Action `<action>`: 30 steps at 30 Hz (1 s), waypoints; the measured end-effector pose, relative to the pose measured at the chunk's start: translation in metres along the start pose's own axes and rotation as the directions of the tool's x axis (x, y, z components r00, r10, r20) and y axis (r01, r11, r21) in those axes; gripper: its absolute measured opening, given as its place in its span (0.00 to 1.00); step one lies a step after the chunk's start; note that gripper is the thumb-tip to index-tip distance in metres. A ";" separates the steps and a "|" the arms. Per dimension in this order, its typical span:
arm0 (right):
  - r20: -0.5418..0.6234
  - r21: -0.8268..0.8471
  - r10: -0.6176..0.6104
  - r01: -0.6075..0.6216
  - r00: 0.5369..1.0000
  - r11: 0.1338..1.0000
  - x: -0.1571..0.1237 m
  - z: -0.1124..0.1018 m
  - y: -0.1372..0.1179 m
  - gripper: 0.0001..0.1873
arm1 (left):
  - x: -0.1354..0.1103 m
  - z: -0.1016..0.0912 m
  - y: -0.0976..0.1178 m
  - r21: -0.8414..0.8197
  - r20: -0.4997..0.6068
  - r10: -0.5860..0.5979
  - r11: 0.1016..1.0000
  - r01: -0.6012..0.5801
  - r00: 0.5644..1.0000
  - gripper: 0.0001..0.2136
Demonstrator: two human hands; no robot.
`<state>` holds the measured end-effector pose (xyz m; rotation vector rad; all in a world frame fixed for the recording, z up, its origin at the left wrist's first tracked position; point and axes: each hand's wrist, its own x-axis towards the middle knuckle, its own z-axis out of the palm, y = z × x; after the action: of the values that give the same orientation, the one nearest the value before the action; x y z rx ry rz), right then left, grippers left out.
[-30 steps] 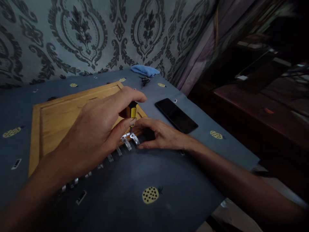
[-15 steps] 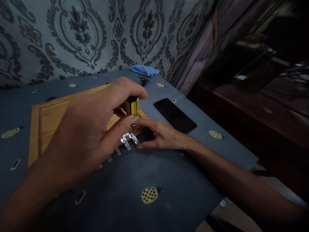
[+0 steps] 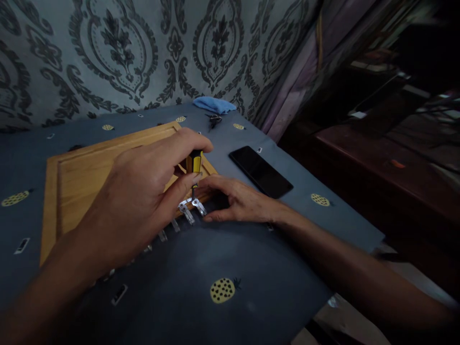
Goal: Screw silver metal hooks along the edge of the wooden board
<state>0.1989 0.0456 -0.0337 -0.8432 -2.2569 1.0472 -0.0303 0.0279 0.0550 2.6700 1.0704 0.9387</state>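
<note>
My left hand [image 3: 143, 187] grips a yellow-and-black screwdriver [image 3: 194, 165] by its handle, index finger over the top and thumb along the side. The screwdriver stands nearly upright, its thin shaft coming down onto a shiny metal piece [image 3: 197, 203] at the near edge of a wooden panel [image 3: 82, 187]. A row of several such narrow metal prongs [image 3: 187, 215] juts out along that edge, partly hidden behind my left hand. My right hand [image 3: 240, 199] holds the panel's near right corner, thumb beside the end prong and fingers close to the screwdriver's shaft.
A black smartphone [image 3: 261, 171] lies right of the panel on the blue pineapple-print tablecloth [image 3: 273, 287]. Behind it are a small dark metallic object [image 3: 213, 120] and a blue cloth [image 3: 214, 105] near the patterned wall [image 3: 172, 57]. A dark reddish surface [image 3: 366, 158] is on the right.
My left hand has moved slightly down and left with the screwdriver, showing more of the panel's far corner. My right hand stays in place.
</note>
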 end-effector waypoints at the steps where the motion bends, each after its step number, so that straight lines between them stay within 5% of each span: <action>1: -0.004 0.002 -0.001 0.001 1.000 1.000 0.000 0.000 0.000 0.31 | 0.000 0.000 0.000 -0.002 -0.010 0.008 1.000 -0.008 1.000 0.14; 20: 0.023 0.139 0.024 -0.027 0.999 0.990 0.002 0.000 -0.007 0.29 | 0.003 0.011 0.002 0.013 -0.141 0.060 0.998 -0.058 0.988 0.10; 30: 0.014 0.042 0.002 -0.003 1.000 0.999 0.001 -0.005 -0.009 0.29 | 0.002 0.007 -0.002 0.030 -0.124 0.001 1.000 0.003 0.992 0.14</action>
<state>0.1987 0.0441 -0.0236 -0.8241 -2.2374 1.1009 -0.0256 0.0313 0.0496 2.6657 1.1185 1.1103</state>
